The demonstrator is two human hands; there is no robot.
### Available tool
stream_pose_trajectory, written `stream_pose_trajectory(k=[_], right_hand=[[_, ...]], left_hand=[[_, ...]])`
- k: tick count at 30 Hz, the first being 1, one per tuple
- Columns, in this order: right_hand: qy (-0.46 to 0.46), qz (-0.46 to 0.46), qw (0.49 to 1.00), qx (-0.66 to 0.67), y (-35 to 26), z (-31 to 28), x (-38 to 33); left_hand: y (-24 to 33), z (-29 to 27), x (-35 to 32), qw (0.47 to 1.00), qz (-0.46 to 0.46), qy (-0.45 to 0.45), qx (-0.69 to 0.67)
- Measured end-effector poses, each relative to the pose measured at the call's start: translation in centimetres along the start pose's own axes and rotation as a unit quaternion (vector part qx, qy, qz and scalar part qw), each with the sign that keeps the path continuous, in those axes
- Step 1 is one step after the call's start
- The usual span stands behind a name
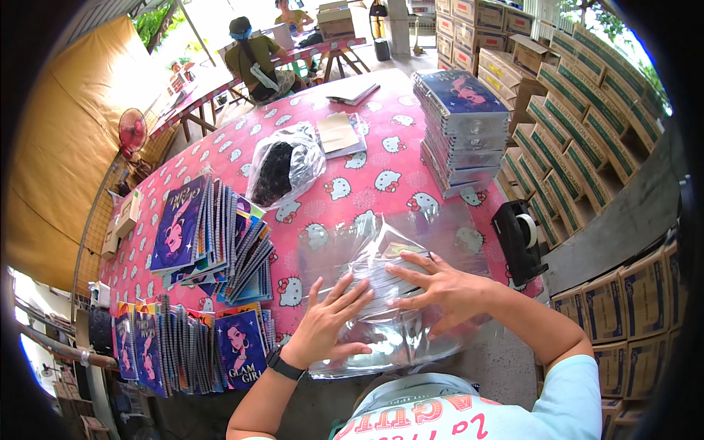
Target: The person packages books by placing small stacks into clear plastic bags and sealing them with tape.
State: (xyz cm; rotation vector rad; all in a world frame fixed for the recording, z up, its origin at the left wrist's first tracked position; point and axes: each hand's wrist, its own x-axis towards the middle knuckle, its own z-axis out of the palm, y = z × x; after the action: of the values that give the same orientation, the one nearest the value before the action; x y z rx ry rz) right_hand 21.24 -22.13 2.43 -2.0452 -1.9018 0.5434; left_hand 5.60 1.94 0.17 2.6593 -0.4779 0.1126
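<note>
A pile of clear plastic sheets or bags (389,341) lies at the table's near edge, wrinkled and shiny. My left hand (330,323) rests flat on its left side with the fingers spread, a dark watch on the wrist. Across from it, my right hand (444,287) presses on the plastic with its fingers apart. Between the hands the film bunches into whitish folds, and a small yellowish patch shows near the right fingertips. Whether anything lies under the film I cannot tell.
Spiral notebooks pile up at the left (176,227) and near left (238,345). A tall notebook stack (462,132) stands at the far right, by a black tape dispenser (517,242). Behind are a plastic bag of black items (275,172) and cardboard pieces (337,132). Cartons (579,147) line the right.
</note>
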Motion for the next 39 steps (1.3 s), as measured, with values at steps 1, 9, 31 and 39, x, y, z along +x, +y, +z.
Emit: stream_pose_trajectory(k=[1,9,31,39], right_hand=[[0.005,-0.009,1.000,0.005,-0.2,0.0,0.1],[0.209,0.014,0.973,0.098,0.5,1.0,-2.4],[0.537,0.481,0.560,0.408,12.3,12.6,-26.2],[0.255,0.363,0.701,0.558,7.1,8.8,-13.3]], left_hand=[[0.0,-0.1,0.6,1.000,0.012,-0.027,0.012],[1.2,-0.6,3.3,0.995,0.047,-0.056,0.071],[1.4,-0.3,3.5,0.998,0.022,-0.041,0.050],[1.1,-0.8,3.1,0.995,0.026,-0.072,0.070]])
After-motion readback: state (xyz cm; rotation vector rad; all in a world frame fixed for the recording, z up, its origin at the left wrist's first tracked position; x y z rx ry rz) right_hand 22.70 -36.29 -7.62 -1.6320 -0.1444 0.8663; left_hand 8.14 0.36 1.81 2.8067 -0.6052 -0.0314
